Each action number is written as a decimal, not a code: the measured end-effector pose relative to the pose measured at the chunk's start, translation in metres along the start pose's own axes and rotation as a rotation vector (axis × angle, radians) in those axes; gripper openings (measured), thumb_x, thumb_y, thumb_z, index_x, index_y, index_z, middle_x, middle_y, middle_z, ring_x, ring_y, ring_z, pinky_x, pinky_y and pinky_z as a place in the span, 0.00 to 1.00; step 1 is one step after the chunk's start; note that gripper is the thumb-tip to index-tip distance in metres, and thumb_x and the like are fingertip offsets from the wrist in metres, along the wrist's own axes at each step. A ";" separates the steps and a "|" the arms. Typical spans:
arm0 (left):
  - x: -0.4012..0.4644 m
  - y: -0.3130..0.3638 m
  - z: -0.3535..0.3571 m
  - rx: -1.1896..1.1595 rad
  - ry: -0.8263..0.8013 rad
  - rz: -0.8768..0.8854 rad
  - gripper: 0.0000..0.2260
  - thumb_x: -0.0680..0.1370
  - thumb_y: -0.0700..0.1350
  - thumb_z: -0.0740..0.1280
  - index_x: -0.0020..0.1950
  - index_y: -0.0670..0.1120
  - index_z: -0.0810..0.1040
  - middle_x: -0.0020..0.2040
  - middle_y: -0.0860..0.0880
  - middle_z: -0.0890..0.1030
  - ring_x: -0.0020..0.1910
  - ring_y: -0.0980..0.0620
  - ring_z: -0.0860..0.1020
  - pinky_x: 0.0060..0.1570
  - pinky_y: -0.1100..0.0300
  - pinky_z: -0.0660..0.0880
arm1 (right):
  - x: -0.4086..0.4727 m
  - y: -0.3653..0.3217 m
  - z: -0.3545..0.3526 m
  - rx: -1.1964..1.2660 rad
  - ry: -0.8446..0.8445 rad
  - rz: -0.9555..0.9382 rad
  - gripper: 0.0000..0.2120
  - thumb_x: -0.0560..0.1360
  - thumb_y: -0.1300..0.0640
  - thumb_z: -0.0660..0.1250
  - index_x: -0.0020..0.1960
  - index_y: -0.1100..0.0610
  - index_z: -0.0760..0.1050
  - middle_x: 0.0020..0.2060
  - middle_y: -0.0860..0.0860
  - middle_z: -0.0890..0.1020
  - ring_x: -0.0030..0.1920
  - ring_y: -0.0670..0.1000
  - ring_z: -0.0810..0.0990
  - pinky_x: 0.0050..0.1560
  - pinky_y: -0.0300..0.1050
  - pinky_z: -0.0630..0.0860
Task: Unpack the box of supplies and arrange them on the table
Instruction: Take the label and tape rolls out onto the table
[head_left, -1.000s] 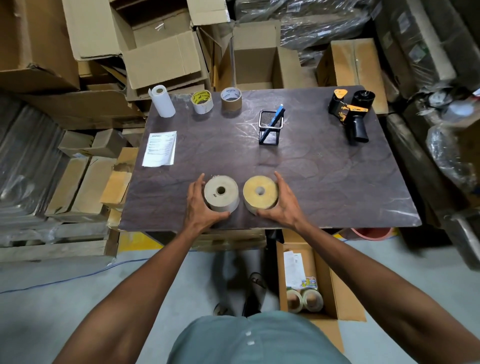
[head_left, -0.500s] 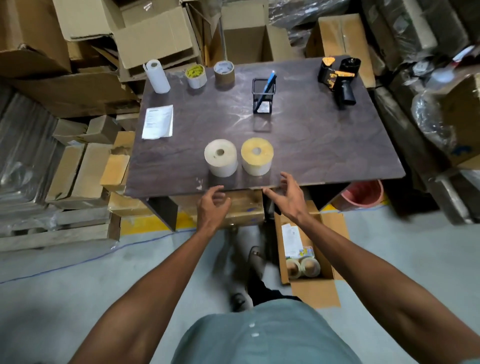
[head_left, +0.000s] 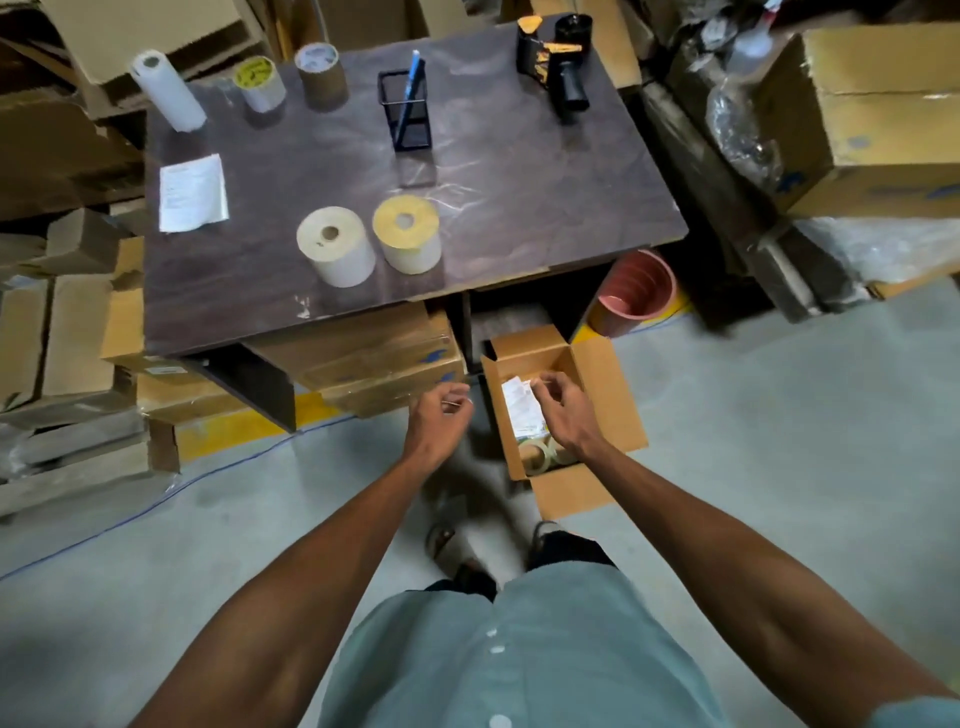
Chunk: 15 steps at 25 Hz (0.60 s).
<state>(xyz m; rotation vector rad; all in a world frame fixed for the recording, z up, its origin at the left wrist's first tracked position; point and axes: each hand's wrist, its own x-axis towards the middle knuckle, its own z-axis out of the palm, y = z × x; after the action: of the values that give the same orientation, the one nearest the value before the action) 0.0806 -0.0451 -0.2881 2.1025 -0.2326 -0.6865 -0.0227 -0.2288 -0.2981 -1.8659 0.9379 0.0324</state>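
Note:
An open cardboard box (head_left: 602, 384) stands on the floor below the table's front edge, with white papers (head_left: 522, 410) and tape rolls (head_left: 540, 453) inside. My right hand (head_left: 563, 413) hovers over the box, fingers loosely curled, holding nothing. My left hand (head_left: 439, 418) hangs just left of the box, also loosely curled and empty. On the dark table (head_left: 519, 208) stand a cream roll (head_left: 335, 252) and a yellow roll (head_left: 408, 234) side by side near the front.
Further back on the table are a white paper roll (head_left: 166, 91), two tape rolls (head_left: 260, 83), a black pen holder (head_left: 405, 111) with a blue pen, a tape dispenser (head_left: 558, 62) and a paper sheet (head_left: 192, 192). A pink bucket (head_left: 636, 291) and stacked cartons surround it.
Both hands let go of the two rolls on the table, drew back over its front edge and dropped toward the floor box. The view tilted down.

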 end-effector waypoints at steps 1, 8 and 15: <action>-0.003 0.003 0.013 0.010 -0.022 -0.002 0.10 0.76 0.43 0.69 0.57 0.49 0.83 0.46 0.52 0.83 0.45 0.55 0.82 0.47 0.66 0.77 | 0.000 0.012 -0.007 0.005 0.013 0.026 0.17 0.81 0.45 0.63 0.63 0.55 0.76 0.55 0.53 0.83 0.56 0.53 0.80 0.59 0.49 0.76; -0.027 0.015 0.108 0.063 -0.075 -0.072 0.11 0.78 0.43 0.69 0.60 0.45 0.82 0.53 0.49 0.84 0.45 0.58 0.80 0.40 0.79 0.71 | -0.008 0.074 -0.061 0.041 -0.033 0.071 0.17 0.82 0.46 0.61 0.64 0.56 0.76 0.57 0.54 0.83 0.55 0.53 0.81 0.59 0.53 0.79; -0.035 0.013 0.235 0.093 -0.056 -0.159 0.13 0.77 0.46 0.70 0.60 0.47 0.82 0.55 0.47 0.84 0.52 0.51 0.82 0.58 0.54 0.79 | 0.030 0.168 -0.125 -0.047 -0.159 -0.003 0.14 0.83 0.53 0.62 0.63 0.59 0.76 0.53 0.55 0.83 0.52 0.53 0.79 0.49 0.36 0.73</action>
<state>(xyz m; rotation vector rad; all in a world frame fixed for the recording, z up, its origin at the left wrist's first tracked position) -0.0775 -0.2032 -0.3707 2.2088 -0.1309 -0.8445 -0.1506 -0.3770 -0.3771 -1.8778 0.8309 0.2001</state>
